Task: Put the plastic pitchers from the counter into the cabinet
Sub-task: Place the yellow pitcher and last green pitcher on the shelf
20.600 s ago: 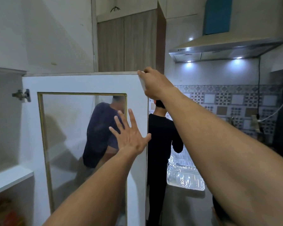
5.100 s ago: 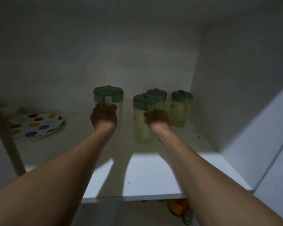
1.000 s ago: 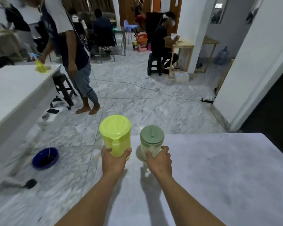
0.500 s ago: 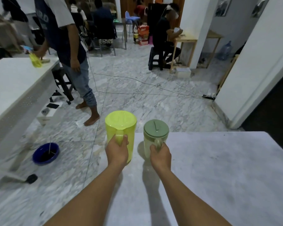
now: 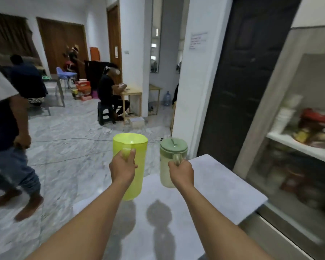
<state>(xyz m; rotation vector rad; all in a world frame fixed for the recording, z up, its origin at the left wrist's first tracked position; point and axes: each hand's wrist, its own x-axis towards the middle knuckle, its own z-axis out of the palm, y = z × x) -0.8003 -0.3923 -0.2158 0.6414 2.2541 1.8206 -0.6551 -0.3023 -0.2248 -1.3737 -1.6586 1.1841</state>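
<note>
I hold two plastic pitchers in the air above the white counter (image 5: 223,194). My left hand (image 5: 122,168) grips the handle of a bright yellow-green pitcher (image 5: 133,147), which has no lid that I can see. My right hand (image 5: 181,172) grips the handle of a pale translucent pitcher with a green lid (image 5: 172,149). Both pitchers are upright and their shadows fall on the counter below. At the far right a cabinet (image 5: 296,147) shows a white shelf; I cannot tell whether this is the target cabinet.
A person in jeans (image 5: 9,147) walks on the marble floor at the left. Another person (image 5: 109,94) sits on a stool by a small wooden table (image 5: 133,96). A dark door (image 5: 242,81) stands behind the counter. The cabinet shelf holds stacked cups and packets.
Both pitchers have left the counter and hang higher in my hands. My view has swung right, bringing the dark door and the cabinet into sight. The walking person has shifted left.
</note>
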